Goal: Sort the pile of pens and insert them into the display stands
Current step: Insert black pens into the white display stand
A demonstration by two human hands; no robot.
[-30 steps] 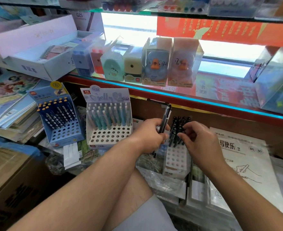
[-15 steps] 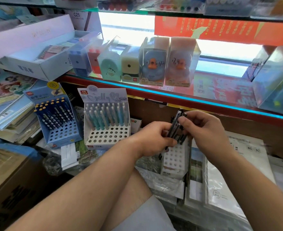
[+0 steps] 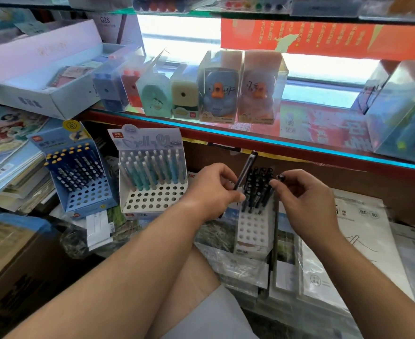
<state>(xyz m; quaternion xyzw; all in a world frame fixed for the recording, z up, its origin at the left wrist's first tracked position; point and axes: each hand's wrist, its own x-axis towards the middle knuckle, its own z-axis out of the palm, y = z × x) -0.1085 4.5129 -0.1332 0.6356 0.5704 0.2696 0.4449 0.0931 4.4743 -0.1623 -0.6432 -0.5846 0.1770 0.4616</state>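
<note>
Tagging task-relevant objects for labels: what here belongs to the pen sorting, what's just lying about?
Job: black pens in left hand and right hand; white perforated cardboard stand; blue perforated stand; white stand of teal pens.
Lying about: boxed duck-shaped sharpeners; stacked notebooks; wrapped B5 paper pack.

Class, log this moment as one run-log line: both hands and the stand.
left hand: grips black pen | right hand: pinches second pen | white stand: rear rows filled, front holes empty
</note>
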